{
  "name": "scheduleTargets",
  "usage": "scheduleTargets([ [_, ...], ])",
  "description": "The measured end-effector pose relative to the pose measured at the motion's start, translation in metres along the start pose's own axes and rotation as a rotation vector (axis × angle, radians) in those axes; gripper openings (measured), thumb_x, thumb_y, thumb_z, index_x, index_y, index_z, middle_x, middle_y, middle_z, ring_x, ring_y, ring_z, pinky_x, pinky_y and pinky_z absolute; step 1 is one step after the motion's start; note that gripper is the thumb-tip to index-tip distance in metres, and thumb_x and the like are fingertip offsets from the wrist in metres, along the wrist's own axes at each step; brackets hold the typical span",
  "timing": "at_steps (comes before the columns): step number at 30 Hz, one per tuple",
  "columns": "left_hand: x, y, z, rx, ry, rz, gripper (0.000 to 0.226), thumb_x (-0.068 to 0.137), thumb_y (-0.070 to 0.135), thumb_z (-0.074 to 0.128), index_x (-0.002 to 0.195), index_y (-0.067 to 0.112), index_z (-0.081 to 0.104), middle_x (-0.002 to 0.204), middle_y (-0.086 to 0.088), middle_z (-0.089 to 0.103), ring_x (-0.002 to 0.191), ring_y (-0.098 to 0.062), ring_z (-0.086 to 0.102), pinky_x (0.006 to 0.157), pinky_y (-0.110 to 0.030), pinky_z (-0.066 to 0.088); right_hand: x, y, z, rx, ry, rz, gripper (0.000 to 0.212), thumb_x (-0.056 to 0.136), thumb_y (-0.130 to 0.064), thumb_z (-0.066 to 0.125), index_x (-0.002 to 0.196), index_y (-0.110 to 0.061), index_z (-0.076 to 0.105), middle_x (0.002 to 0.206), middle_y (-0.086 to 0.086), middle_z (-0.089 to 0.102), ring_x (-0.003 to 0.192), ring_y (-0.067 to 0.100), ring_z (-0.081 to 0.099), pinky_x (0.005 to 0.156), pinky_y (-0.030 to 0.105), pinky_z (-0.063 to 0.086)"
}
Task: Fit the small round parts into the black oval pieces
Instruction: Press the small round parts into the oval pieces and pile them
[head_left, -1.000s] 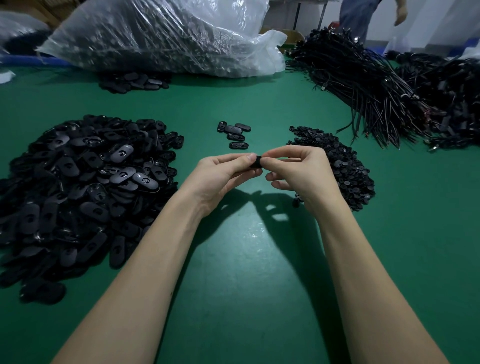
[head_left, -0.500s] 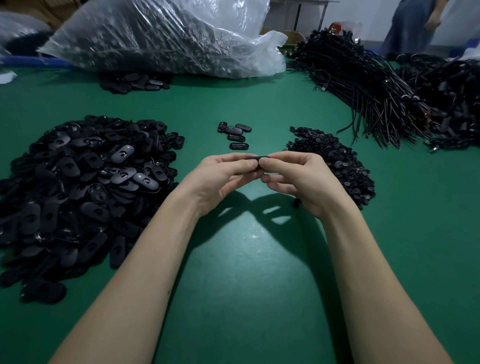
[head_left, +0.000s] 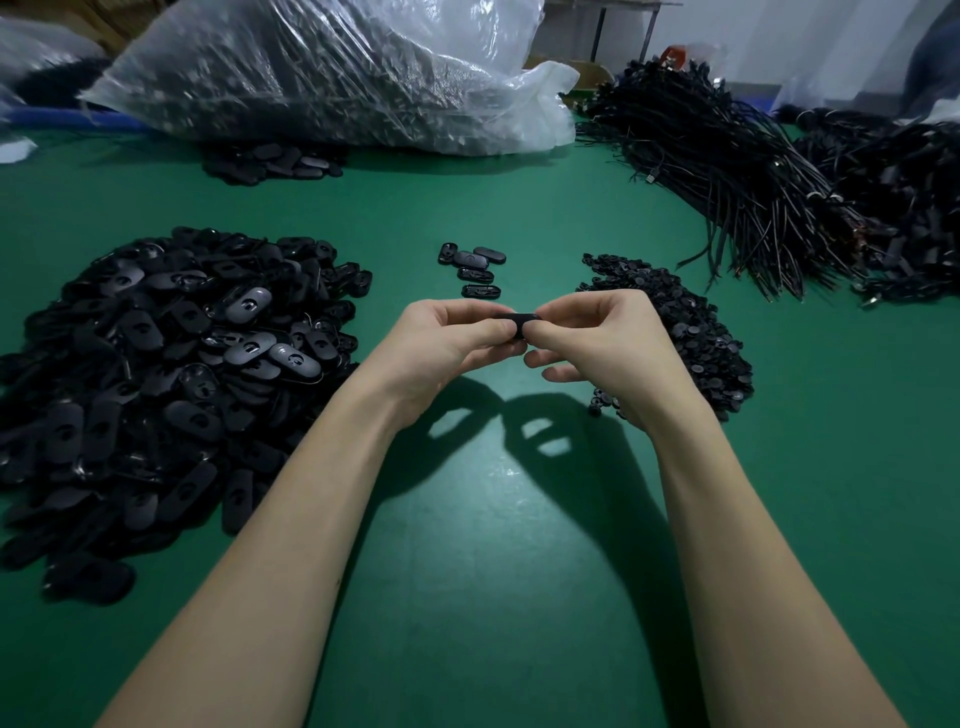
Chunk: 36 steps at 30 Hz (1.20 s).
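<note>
Above the middle of the green table, my left hand (head_left: 447, 343) and my right hand (head_left: 597, 338) pinch one black oval piece (head_left: 517, 323) between thumbs and fingertips; most of it is hidden by the fingers. A big heap of black oval pieces (head_left: 171, 374) lies to the left. A smaller heap of small round parts (head_left: 680, 322) lies just right of my right hand. Several oval pieces (head_left: 472, 267) lie in a small group beyond my hands.
A large clear plastic bag (head_left: 332, 67) full of dark parts lies at the back, with more oval pieces (head_left: 270, 161) in front of it. Bundles of black cables (head_left: 737, 161) cover the back right. Bare green table (head_left: 467, 571) shows between my forearms.
Both hands have stayed together on the oval piece, shifting slightly. My right hand's lower fingers have spread a little away from the piece.
</note>
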<state>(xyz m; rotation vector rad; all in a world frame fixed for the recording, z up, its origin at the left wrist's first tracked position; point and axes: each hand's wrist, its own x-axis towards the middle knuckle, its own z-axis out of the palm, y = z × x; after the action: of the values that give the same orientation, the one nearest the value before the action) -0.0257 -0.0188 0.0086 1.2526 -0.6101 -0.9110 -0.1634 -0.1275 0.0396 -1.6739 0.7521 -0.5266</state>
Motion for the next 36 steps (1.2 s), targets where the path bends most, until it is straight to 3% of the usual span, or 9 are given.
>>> scheduleTargets([
  [8, 0.002, -0.004, 0.001, 0.092, 0.012, 0.031, 0.009, 0.090, -0.002, 0.068, 0.097, 0.003, 0.072, 0.097, -0.011, 0.078, 0.094, -0.026, 0.076, 0.091, -0.027, 0.058, 0.003, 0.006, 0.003, -0.026, 0.021, 0.008, 0.005, 0.086, -0.009, 0.079, 0.088, -0.007, 0.075, 0.075, 0.006, 0.078, 0.069, 0.015, 0.077, 0.057, 0.022, 0.057],
  [16, 0.002, -0.006, 0.006, 0.233, 0.049, 0.052, 0.011, 0.094, -0.003, 0.065, 0.095, 0.006, 0.071, 0.088, -0.008, 0.077, 0.085, -0.018, 0.076, 0.084, -0.022, 0.059, 0.006, 0.013, 0.005, -0.060, 0.026, -0.029, 0.008, 0.085, -0.006, 0.079, 0.081, -0.010, 0.074, 0.067, 0.005, 0.076, 0.066, 0.015, 0.076, 0.062, 0.025, 0.060],
  [21, 0.002, -0.008, 0.011, 0.270, 0.100, 0.044, 0.014, 0.094, -0.004, 0.064, 0.090, 0.009, 0.070, 0.082, -0.005, 0.074, 0.071, -0.008, 0.074, 0.073, -0.016, 0.057, 0.008, 0.019, 0.014, -0.132, 0.094, -0.042, 0.009, 0.081, -0.009, 0.078, 0.075, -0.014, 0.074, 0.065, 0.006, 0.075, 0.067, 0.021, 0.077, 0.076, 0.040, 0.065],
  [24, 0.002, -0.009, 0.009, 0.258, 0.110, 0.042, 0.013, 0.093, -0.003, 0.065, 0.089, 0.008, 0.070, 0.081, -0.005, 0.075, 0.072, -0.010, 0.074, 0.074, -0.017, 0.058, 0.010, 0.022, 0.016, -0.133, 0.101, -0.047, 0.009, 0.080, -0.010, 0.079, 0.075, -0.014, 0.073, 0.065, 0.006, 0.075, 0.066, 0.022, 0.076, 0.073, 0.038, 0.065],
  [27, 0.003, -0.010, 0.004, 0.177, 0.129, 0.023, 0.007, 0.091, 0.004, 0.071, 0.098, 0.006, 0.071, 0.087, -0.008, 0.076, 0.077, -0.015, 0.075, 0.079, -0.022, 0.060, 0.011, 0.023, 0.014, 0.036, 0.022, -0.019, 0.006, 0.087, -0.006, 0.078, 0.089, -0.010, 0.074, 0.071, 0.006, 0.077, 0.065, 0.018, 0.075, 0.064, 0.029, 0.062],
  [29, 0.006, -0.013, -0.001, 0.212, 0.217, 0.029, 0.018, 0.090, 0.012, 0.075, 0.106, 0.009, 0.069, 0.090, -0.006, 0.076, 0.076, -0.016, 0.075, 0.075, -0.025, 0.061, 0.014, 0.026, 0.015, 0.054, 0.032, -0.003, 0.010, 0.089, -0.007, 0.077, 0.097, -0.012, 0.074, 0.076, 0.007, 0.078, 0.063, 0.016, 0.074, 0.062, 0.028, 0.061],
  [33, 0.012, -0.018, -0.009, 0.270, 0.369, 0.037, 0.015, 0.091, 0.019, 0.074, 0.101, 0.015, 0.064, 0.092, -0.002, 0.072, 0.068, -0.010, 0.071, 0.061, -0.023, 0.056, 0.036, 0.029, 0.023, -0.127, 0.168, -0.040, 0.007, 0.085, -0.017, 0.078, 0.089, -0.023, 0.076, 0.073, -0.001, 0.077, 0.056, 0.010, 0.068, 0.061, 0.030, 0.057],
  [36, 0.016, -0.017, -0.012, 0.225, 0.385, -0.003, 0.014, 0.091, 0.022, 0.073, 0.098, 0.014, 0.064, 0.091, 0.000, 0.070, 0.063, -0.007, 0.069, 0.057, -0.018, 0.052, 0.067, 0.019, 0.031, -0.221, 0.187, -0.063, 0.006, 0.086, -0.025, 0.080, 0.088, -0.029, 0.076, 0.083, -0.004, 0.077, 0.070, 0.011, 0.073, 0.074, 0.033, 0.062],
])
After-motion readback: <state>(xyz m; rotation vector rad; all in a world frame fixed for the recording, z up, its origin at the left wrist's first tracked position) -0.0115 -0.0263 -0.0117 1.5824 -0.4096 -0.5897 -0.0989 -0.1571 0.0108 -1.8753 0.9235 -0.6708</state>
